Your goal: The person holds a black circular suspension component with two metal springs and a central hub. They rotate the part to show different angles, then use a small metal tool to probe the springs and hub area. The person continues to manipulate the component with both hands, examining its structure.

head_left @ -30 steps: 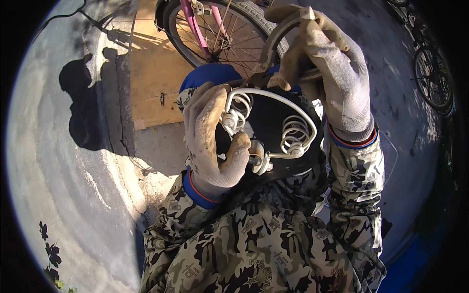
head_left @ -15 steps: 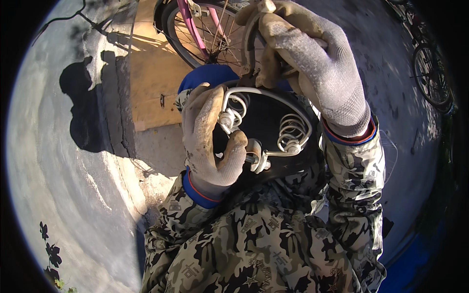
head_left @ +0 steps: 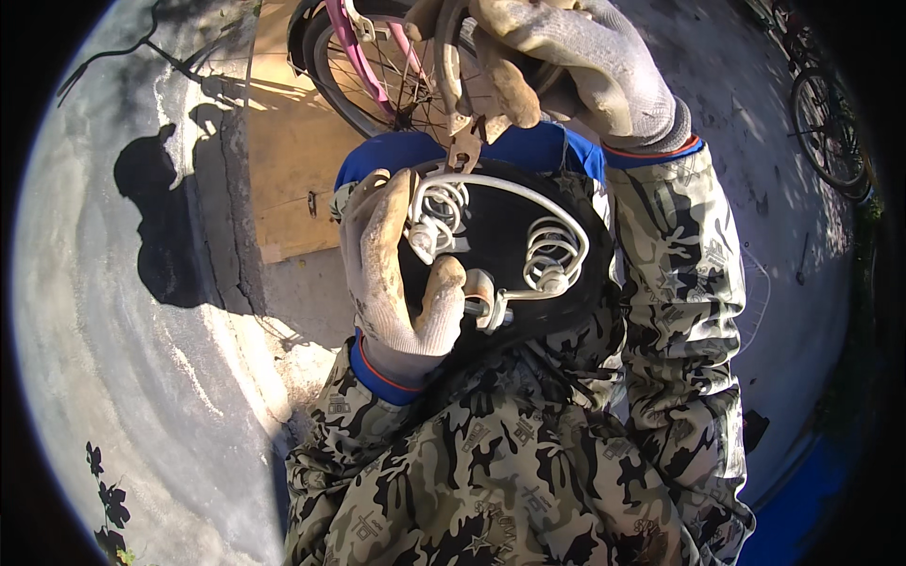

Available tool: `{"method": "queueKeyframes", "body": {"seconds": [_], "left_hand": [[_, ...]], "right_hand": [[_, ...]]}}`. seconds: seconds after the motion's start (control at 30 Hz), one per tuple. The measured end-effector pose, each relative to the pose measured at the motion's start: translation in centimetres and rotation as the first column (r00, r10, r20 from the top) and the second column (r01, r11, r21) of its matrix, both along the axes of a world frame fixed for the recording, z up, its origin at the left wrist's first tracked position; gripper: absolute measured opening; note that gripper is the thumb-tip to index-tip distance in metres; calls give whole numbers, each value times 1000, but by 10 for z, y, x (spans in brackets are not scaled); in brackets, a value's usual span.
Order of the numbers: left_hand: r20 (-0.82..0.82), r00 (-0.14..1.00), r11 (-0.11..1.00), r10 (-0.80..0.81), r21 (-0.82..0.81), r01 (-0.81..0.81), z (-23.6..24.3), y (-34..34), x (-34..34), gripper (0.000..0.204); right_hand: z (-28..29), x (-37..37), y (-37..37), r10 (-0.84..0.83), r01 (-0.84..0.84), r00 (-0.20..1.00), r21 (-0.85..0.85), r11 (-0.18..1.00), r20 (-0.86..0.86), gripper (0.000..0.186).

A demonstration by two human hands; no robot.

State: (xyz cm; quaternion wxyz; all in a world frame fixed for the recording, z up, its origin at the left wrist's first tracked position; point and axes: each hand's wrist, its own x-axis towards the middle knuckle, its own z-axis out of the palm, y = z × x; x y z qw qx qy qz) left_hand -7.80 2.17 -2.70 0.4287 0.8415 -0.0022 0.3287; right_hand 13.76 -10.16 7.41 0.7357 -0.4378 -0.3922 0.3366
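Note:
An upturned black bicycle saddle [head_left: 514, 222] rests against my lap, its underside up. White wire rails with two coil springs [head_left: 555, 247] and a metal clamp with a bolt [head_left: 483, 297] show on it. My left hand [head_left: 401, 274], in a grey glove with a tan palm, is closed around the saddle's left side, thumb near the clamp. Beyond the saddle, my right hand [head_left: 576, 66], gloved the same way, grips the handles of worn pliers [head_left: 463, 151]. The plier jaws point down at the saddle's far edge, by the white rail; whether they bite on anything I cannot tell.
A pink bicycle's wheel [head_left: 363, 71] stands just ahead, over a flat tan board [head_left: 293, 179] on the concrete ground. Another bicycle [head_left: 830, 132] is at the far right. A leafy sprig [head_left: 113, 505] is at lower left, a blue surface [head_left: 802, 509] at lower right.
My right hand has moved away from me and slightly left with the pliers, whose jaws now show more plainly. The saddle and my left hand have shifted slightly left.

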Motion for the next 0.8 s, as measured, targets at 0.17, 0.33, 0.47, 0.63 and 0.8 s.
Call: {"method": "queueKeyframes", "body": {"seconds": [0.17,0.33,0.47,0.63,0.8], "left_hand": [[20,999,994,-27,-101,29,0,-3,3,66],[-100,995,991,-2,-133,-12,4,-3,-5,65],[-19,1000,999,-22,-28,22,3,3,-2,64],[-33,999,999,-10,-32,9,3,2,-2,64],[44,999,1000,-26,-16,27,-1,3,2,64]], "right_hand": [[11,-44,-32,-412,406,911,-224,886,20,48],[-16,-68,-38,-513,541,841,-280,793,174,51],[-17,-75,-32,-559,571,821,-200,796,117,51],[-6,-74,-30,-583,586,802,-367,723,132,51],[-2,-72,-31,-485,535,844,-315,784,229,51]]}}
